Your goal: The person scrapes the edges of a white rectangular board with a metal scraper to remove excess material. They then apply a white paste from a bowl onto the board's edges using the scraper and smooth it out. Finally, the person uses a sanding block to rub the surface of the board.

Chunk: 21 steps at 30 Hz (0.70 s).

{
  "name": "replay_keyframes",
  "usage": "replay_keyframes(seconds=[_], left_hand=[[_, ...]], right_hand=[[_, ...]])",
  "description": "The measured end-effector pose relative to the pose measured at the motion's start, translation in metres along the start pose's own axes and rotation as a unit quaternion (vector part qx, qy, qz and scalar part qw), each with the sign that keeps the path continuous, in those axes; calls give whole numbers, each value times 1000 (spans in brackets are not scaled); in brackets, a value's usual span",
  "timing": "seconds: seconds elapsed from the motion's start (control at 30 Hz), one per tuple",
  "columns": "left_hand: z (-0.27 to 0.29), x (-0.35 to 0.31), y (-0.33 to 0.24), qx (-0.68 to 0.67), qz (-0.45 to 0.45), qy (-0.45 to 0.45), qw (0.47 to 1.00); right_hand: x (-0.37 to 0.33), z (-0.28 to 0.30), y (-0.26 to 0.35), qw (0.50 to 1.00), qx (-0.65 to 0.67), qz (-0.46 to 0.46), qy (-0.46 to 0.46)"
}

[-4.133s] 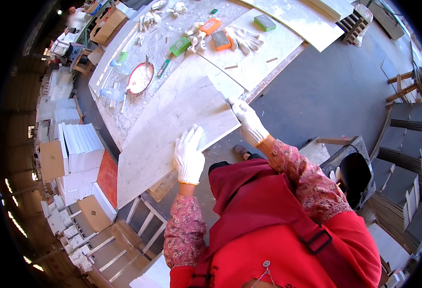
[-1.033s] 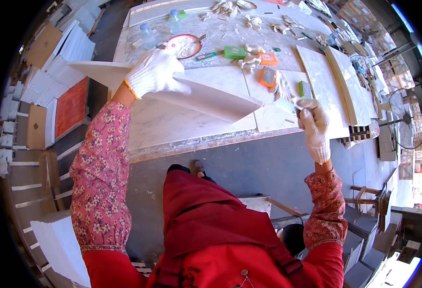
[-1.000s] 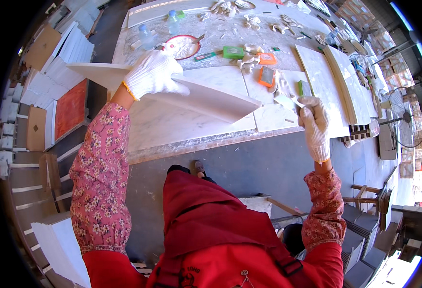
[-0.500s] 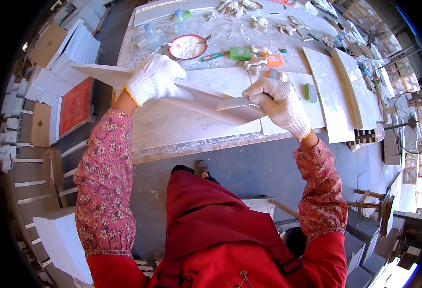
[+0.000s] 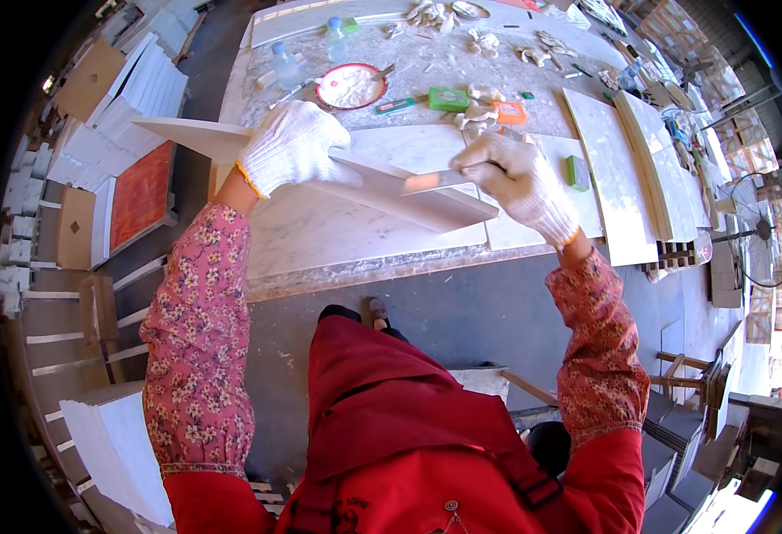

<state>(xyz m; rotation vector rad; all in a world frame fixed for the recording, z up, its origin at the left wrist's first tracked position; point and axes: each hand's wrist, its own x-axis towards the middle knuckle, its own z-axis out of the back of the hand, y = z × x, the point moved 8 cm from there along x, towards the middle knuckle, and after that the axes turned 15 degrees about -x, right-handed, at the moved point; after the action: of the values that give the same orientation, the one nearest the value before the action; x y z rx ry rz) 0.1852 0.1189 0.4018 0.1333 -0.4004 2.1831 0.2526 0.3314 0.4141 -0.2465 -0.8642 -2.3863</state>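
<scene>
My left hand (image 5: 295, 149), in a white knit glove, grips a long pale stone or tile strip (image 5: 400, 198) from above, holding it tilted over the table. The strip's pointed left end reaches out beyond my wrist. My right hand (image 5: 520, 182), gloved alike, is closed on a putty knife; its thin metal blade (image 5: 433, 182) points left, just over the strip's right part. Whether the blade touches the strip I cannot tell. Glove fingers hide the knife's handle. Under both hands lie white marble-look slabs (image 5: 337, 227). Beyond my left hand stands a red-rimmed bowl (image 5: 352, 86) of white paste.
Across the dusty worktable (image 5: 444, 67) are two plastic bottles (image 5: 286, 64), a green box (image 5: 447, 99), an orange block (image 5: 509, 113) and crumpled gloves (image 5: 477, 117). Long slabs (image 5: 609, 169) lie at the right. Stacked panels (image 5: 97, 151) stand left, a fan (image 5: 760, 229) right.
The putty knife has shifted slightly and its blade has turned, now catching a warm reflection. My right hand has rotated a little; the strip remains in my left hand.
</scene>
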Motion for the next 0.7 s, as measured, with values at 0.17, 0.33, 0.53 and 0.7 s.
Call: replay_keyframes(seconds=[0.17, 0.33, 0.53, 0.7], left_hand=[[-1, -4, 0, -1, -25, -25, 999], [-3, -7, 0, -5, 7, 23, 1000], [-2, -8, -3, -16, 0, 3, 1000], [0, -8, -2, -20, 26, 7, 999]], right_hand=[[9, 1, 20, 999, -20, 27, 23], [-22, 10, 6, 994, -87, 58, 12], [-33, 10, 6, 997, -50, -57, -2], [-39, 10, 8, 994, -57, -86, -28]])
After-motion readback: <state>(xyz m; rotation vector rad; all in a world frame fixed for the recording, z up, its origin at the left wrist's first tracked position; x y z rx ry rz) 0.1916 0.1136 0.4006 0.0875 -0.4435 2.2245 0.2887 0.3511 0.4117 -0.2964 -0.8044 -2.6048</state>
